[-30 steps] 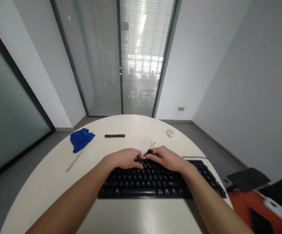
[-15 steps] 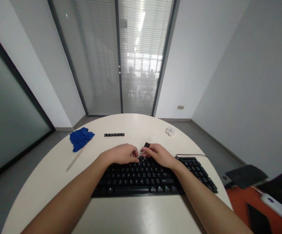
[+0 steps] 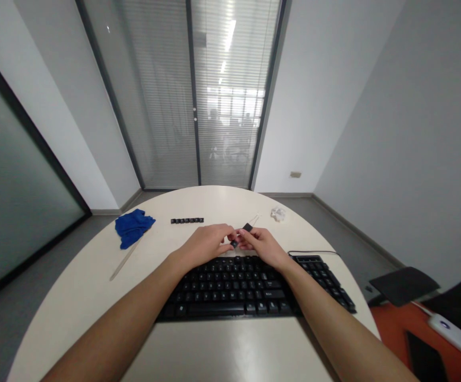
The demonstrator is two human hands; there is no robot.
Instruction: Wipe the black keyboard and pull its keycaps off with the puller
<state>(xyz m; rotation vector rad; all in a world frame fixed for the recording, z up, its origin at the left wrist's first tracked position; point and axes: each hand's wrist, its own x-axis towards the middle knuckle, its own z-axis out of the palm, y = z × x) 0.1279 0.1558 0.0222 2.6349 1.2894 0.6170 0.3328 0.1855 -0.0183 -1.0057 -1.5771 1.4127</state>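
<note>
My right hand (image 3: 260,245) is closed around the black grip of a wire keycap puller (image 3: 248,227), whose thin wire prongs point away to the upper right. A small black keycap (image 3: 234,244) is pinched in the fingertips of my left hand (image 3: 208,244), close against my right fingers. Both hands are raised just above the back edge of a black keyboard (image 3: 230,294). Its far left part is hidden by my left forearm, and my right forearm crosses in front of the number pad side.
A row of several black keycaps (image 3: 187,220) lies farther back on the round white table (image 3: 198,347). To the left are a blue cloth (image 3: 132,225) and a thin wooden stick (image 3: 124,261). Crumpled clear plastic (image 3: 278,214) sits back right, beyond the keyboard's cable (image 3: 313,251).
The keycap has come away from the keyboard's back row into my left fingers. Both hands have risen slightly away from the keys, and the puller has tilted to the right.
</note>
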